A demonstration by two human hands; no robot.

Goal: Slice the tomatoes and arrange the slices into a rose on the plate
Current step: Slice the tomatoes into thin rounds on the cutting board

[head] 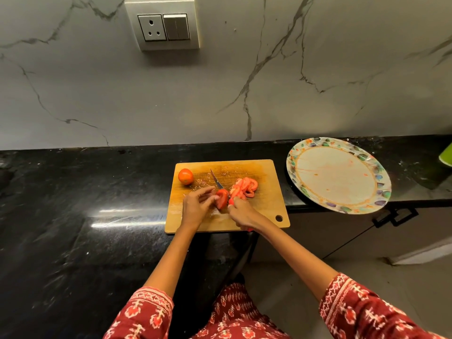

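On a wooden cutting board [266, 206] lies a partly cut tomato [222, 198], and my left hand [197, 206] pinches it at its left side with the fingertips. My right hand [242, 212] grips the red handle of a knife [217, 182], whose blade points away from me and rests against the tomato's right face. A heap of cut tomato slices [245, 188] lies just right of the blade. One whole tomato [185, 176] sits at the board's far left corner. The round patterned plate [371, 199] stands to the right of the board with only juice smears on it.
The board lies on a black stone counter [85, 204] whose edge falls away under the board's right end; the plate overhangs that edge. A marble wall with a socket panel [162, 26] rises behind. A green object [446, 155] shows at the far right edge.
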